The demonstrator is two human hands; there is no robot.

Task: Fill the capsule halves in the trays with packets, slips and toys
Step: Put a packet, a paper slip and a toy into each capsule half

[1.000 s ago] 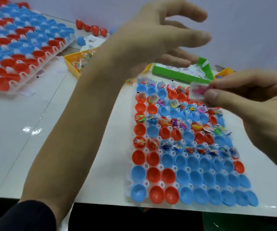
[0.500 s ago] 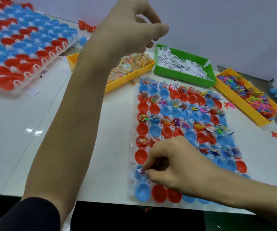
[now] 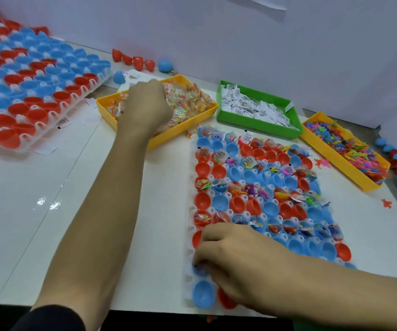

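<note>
I have my right hand (image 3: pixel 238 261) down on the near left corner of the tray (image 3: pixel 189 253), fingers curled over a blue capsule half (image 3: pixel 198 269); I cannot tell whether they pinch anything, since the fingertips are hidden under the knuckles. My guess is that it works there because the near rows stand mostly unfilled, like the blue half (image 3: pixel 203 293) at the tray's very corner. The tray lies close to the near edge of the tabletop (image 3: pixel 49 211), so my wrist has little room behind it, while bare white surface opens to the left of the tray. Mid tray, alternate rows already carry packets and toys, with bare rows between them, so I judge the filling runs row by row. My left arm crosses that open strip to the left hand (image 3: pixel 145 106), which sits in the yellow bin of packets (image 3: pixel 111 114) just beyond the tray's far left corner, fingers curled down into the heap; whether it grips a packet I cannot tell. The green bin of slips (image 3: pixel 259 125) and the yellow bin of toys (image 3: pixel 350 173) line the far and right sides of the tray, each within reach. A second tray of halves (image 3: pixel 37 137) sits at the far left of the tabletop, with loose halves (image 3: pixel 133 60) along the far edge by the wall.
</note>
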